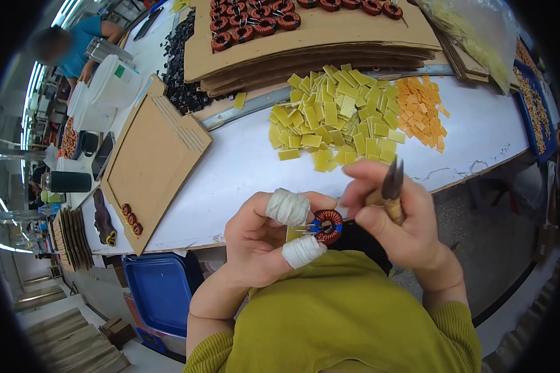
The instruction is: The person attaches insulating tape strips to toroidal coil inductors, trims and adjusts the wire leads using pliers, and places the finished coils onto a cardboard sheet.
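My left hand [252, 239], with white tape wrapped round its thumb and a finger, grips a toroidal coil [331, 227] wound in copper-red wire. Blue pieces show on the coil's ring, and thin wire leads point back toward the palm. A yellow chip [294, 233] shows between the taped fingers, behind the leads. In my right hand [414, 221] are pliers [392, 181] with dark pointed jaws turned upward, away from the coil; their handle is mostly hidden by the fingers. The right fingertips are close to the coil, slightly blurred; whether they touch it I cannot tell.
Yellow chips [336, 115] and orange chips [420, 105] lie heaped on the white table [249, 168]. Beyond, stacked cardboard [317, 43] bears several coils. Another cardboard tray [158, 161] lies left, near black parts [180, 68]. A blue bin [158, 292] stands below. Another person [84, 43] is far left.
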### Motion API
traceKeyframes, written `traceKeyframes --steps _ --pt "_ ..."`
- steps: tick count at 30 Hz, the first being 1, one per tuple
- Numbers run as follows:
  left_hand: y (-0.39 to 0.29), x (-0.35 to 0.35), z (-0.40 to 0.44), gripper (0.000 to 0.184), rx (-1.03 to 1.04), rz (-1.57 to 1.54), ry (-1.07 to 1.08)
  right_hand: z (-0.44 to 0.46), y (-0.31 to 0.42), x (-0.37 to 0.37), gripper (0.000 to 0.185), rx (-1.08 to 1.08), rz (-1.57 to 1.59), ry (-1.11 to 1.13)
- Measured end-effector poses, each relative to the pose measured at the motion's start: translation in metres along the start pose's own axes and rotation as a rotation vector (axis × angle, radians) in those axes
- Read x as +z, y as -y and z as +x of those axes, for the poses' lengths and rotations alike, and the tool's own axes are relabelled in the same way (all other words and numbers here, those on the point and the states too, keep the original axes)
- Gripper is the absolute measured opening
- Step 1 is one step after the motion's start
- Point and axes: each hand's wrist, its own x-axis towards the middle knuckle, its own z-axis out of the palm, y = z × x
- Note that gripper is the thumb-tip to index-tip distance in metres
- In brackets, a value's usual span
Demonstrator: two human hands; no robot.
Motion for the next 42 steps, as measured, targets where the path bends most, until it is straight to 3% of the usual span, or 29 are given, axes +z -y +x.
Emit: traceKeyframes --steps 2,9,18,21,24,27,30,35,42 --pt "0.003 -0.001 0.0 0.038 0.007 -0.01 -0.007 -0.003 -0.005 0.011 0.04 0.1 0.334 0.02" --pt "-0.004 0.002 -0.003 0.033 0.008 0.187 -0.044 0.002 0.0 0.026 0.035 0.124 0.417 0.03" --pt "-0.001 -0.007 -0.007 0.025 -0.045 -0.029 -0.08 -0.005 -0.007 0.033 0.035 -0.12 -0.044 -0.092" --pt "-0.004 -0.005 -0.007 0.025 -0.09 -0.038 -0.107 -0.004 -0.01 0.035 0.035 -0.131 0.02 -0.102" --pt "-0.009 -0.006 -0.006 0.029 -0.173 0.071 -0.147 -0.005 -0.01 0.039 0.033 -0.001 0.227 -0.173" --pt "-0.013 -0.011 -0.004 0.037 -0.219 0.118 -0.158 -0.004 -0.007 0.032 0.032 0.001 0.131 -0.167" --pt "-0.02 -0.004 -0.002 0.046 -0.257 0.113 -0.147 0.002 -0.011 0.025 0.03 -0.236 -0.062 -0.114" --pt "-0.028 -0.006 -0.006 0.052 -0.215 0.422 0.083 0.005 0.001 0.029 0.026 -0.291 -0.117 -0.096" --pt "-0.03 0.005 -0.012 0.054 -0.258 0.174 -0.131 0.0 -0.001 0.023 0.027 -0.298 -0.129 -0.076"
